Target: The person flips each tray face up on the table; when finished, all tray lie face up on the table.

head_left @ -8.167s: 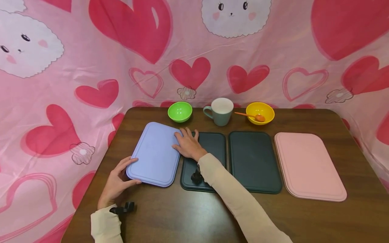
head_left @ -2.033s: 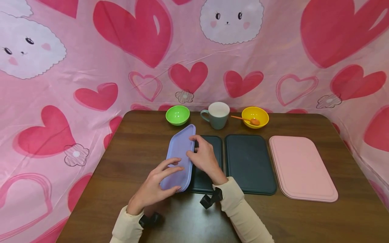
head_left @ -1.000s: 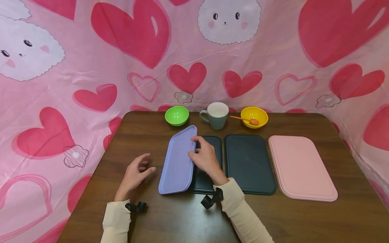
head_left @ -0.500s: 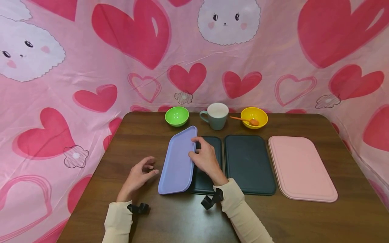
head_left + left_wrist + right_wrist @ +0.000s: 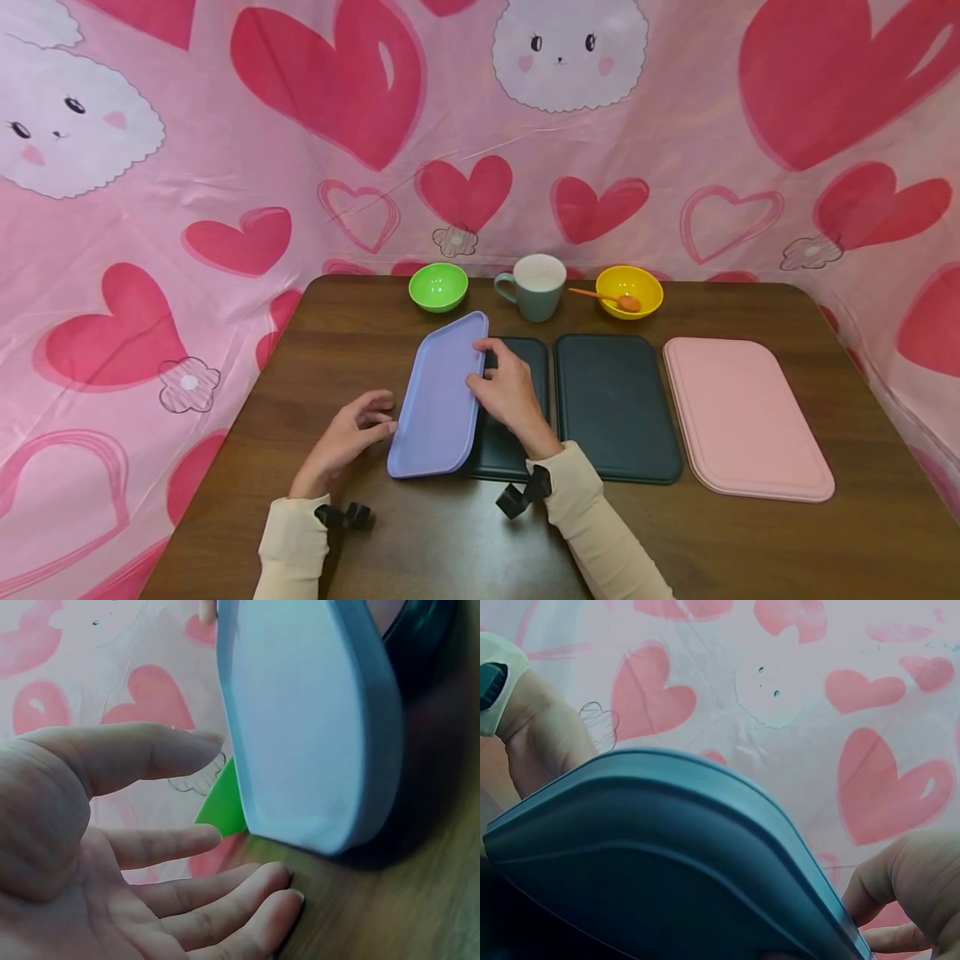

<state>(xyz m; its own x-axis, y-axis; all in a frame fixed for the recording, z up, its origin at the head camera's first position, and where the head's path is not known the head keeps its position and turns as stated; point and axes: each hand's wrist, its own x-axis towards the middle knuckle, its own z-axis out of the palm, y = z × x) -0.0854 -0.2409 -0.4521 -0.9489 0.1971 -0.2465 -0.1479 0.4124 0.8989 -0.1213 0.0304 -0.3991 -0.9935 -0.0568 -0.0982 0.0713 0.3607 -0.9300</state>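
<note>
A shallow lavender tray (image 5: pixel 438 400) stands tilted in the head view, right long edge raised and leaning over the left dark green tray (image 5: pixel 504 442), which it partly covers. My right hand (image 5: pixel 508 387) pinches that raised edge between thumb and fingers. Just off the opposite, lower edge is my left hand (image 5: pixel 348 437), relaxed and holding nothing. In the left wrist view the left hand (image 5: pixel 150 847) shows its palm and loosely extended fingers beside the raised rim of the lavender tray (image 5: pixel 300 727). The right wrist view shows the underside of the lavender tray (image 5: pixel 652 825).
Along the back of the wooden table (image 5: pixel 450 542) stand a green bowl (image 5: pixel 438 287), a grey-green mug (image 5: pixel 536 292) and a yellow bowl (image 5: pixel 648 304) with an orange spoon (image 5: pixel 627 303) in it. To the right lie another dark green tray (image 5: pixel 617 408) and a pink tray (image 5: pixel 748 417).
The lavender tray lay flat further left at first; now it is tilted up on its side. My left hand let go of it, drew back left, then edged nearer again. The right hand keeps its pinch.
</note>
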